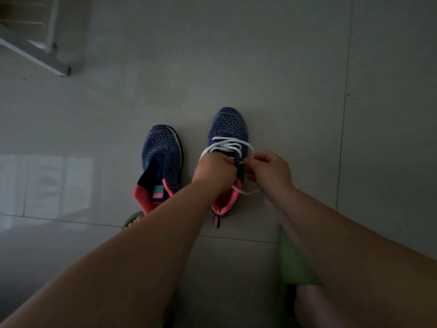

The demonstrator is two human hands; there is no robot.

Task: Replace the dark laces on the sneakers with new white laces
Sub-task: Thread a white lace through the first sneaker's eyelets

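Observation:
Two dark blue knit sneakers with pink collars stand side by side on the tiled floor, toes pointing away from me. The left sneaker (162, 159) has no lace in it. The right sneaker (228, 129) carries a white lace (227, 145) crossed loosely over its front eyelets. My left hand (214, 172) is closed over the tongue area, gripping the lace and the shoe's upper. My right hand (269, 170) pinches the lace at the right side of the eyelets. A free lace end (248, 191) trails on the floor beside the heel.
Grey floor tiles (236, 55) stretch all around. A pale metal frame (35, 50) runs across the far left corner. Green slippers (293, 263) show under my forearms, close to the sneakers' heels.

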